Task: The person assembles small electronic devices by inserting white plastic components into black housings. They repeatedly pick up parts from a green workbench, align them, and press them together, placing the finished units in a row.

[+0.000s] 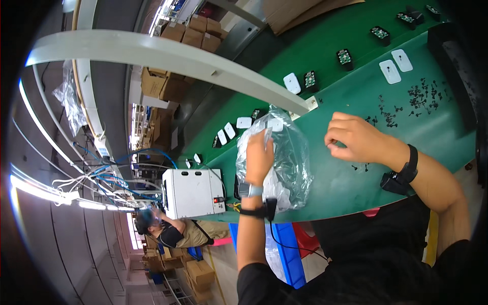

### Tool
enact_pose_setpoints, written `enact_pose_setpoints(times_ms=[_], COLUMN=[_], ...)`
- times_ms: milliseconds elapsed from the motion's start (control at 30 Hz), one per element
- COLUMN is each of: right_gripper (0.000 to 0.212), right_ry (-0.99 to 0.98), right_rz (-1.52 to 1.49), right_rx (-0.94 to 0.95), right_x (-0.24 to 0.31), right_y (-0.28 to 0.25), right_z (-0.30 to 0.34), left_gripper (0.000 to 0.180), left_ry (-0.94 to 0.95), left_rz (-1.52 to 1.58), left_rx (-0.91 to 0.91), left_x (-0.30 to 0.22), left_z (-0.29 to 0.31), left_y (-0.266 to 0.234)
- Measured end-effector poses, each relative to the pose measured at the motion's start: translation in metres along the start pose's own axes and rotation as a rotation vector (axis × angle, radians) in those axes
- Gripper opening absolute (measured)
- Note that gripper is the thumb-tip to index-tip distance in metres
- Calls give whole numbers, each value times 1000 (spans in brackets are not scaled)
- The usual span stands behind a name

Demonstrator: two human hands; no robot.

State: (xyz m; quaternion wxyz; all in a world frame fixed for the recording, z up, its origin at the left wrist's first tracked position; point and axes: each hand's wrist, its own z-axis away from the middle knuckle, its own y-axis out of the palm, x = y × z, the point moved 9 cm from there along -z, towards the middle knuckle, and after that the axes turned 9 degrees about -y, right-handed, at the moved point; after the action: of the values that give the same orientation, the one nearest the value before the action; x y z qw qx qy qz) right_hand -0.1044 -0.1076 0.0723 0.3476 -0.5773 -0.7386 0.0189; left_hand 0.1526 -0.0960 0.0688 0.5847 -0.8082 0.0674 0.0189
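Note:
My left hand (260,160) is over a clear plastic bag (297,165) on the green table (330,195), its fingers closed. A small pale piece shows at its fingertips; I cannot make out whether it is part of the bag. White items show through the film. My right hand (358,137) is raised to the right of the bag, thumb and fingers curled together. Anything between its fingertips is hidden. Beyond it are loose small black parts (422,96) and two white plates (390,71), each with a black part on top.
Black housings with boards (344,59) and white plates (291,83) line the green belt (284,53). A pale metal post (213,71) slants down to the table. At left stand a white machine box (193,193) and another person (185,231). A blue crate (290,259) is below.

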Motion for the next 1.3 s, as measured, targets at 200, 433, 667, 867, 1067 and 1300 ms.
enact_pose_setpoints(times_ms=[200,433,667,867,1067,1300], right_gripper=[10,12,13,17,29,64], right_ry=[-80,-66,62,148,598,388], right_rz=[-122,-85,-83,-149,-768,-1221], right_rx=[-185,-208,-219,-291,-61,-112], right_x=[15,16,5,-1,-23,-12], right_y=[-12,-10,-9,-10,24,53], right_z=[2,3,7,11,23,17], left_gripper=[22,29,30,25,19,16], left_ry=[-636,-582,-486,-564,-767,-875], left_rz=[1149,1187,1115,1148,1229,1911], left_rx=[291,289,241,210,131,303], left_x=[-98,-126,-136,-133,-122,-129], left_z=[53,60,51,57,71,72], left_y=[19,20,19,26,36,45])
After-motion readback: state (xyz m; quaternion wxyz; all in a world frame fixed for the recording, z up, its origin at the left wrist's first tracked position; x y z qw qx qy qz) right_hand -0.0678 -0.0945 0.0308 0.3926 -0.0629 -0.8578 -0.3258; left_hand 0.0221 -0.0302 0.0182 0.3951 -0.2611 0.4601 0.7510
